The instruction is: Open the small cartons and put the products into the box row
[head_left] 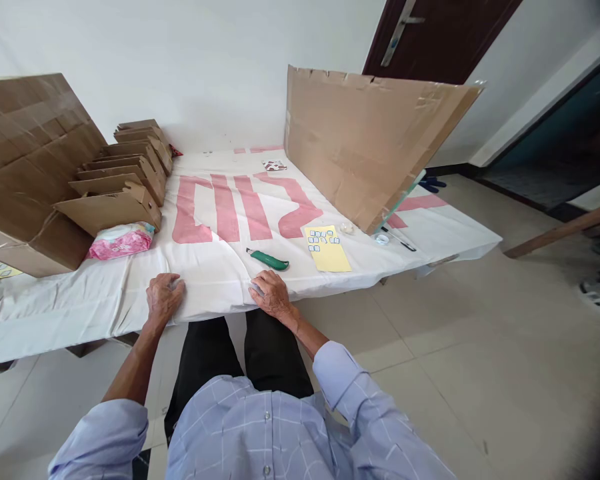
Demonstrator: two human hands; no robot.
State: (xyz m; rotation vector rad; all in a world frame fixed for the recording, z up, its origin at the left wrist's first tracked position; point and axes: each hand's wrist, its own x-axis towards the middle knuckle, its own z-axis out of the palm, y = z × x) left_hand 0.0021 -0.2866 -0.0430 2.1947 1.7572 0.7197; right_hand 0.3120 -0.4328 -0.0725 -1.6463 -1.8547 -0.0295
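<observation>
My left hand (pixel 164 297) rests on the white cloth near the table's front edge, thumb and bent fingers apart, holding nothing. To its right, my right hand (pixel 271 293) lies on the same edge with loosely curved fingers and nothing visible in them. Just beyond my right hand is a green utility knife (pixel 270 259), its dark tip pointing left. A yellow sheet (pixel 333 260) bearing several small blue-outlined labels lies to the right of the knife. Nearest beyond my left hand is a pink and white soft pack (pixel 123 241), leaning by the cardboard.
Several cardboard boxes (pixel 111 200) stand in a row beside a large carton (pixel 30 167) at left. A tall cardboard panel (pixel 365 140) stands at right. Near its foot lie a clear tape roll (pixel 381 239) and a dark pen (pixel 403 241). A small patterned packet (pixel 274 165) lies farther back.
</observation>
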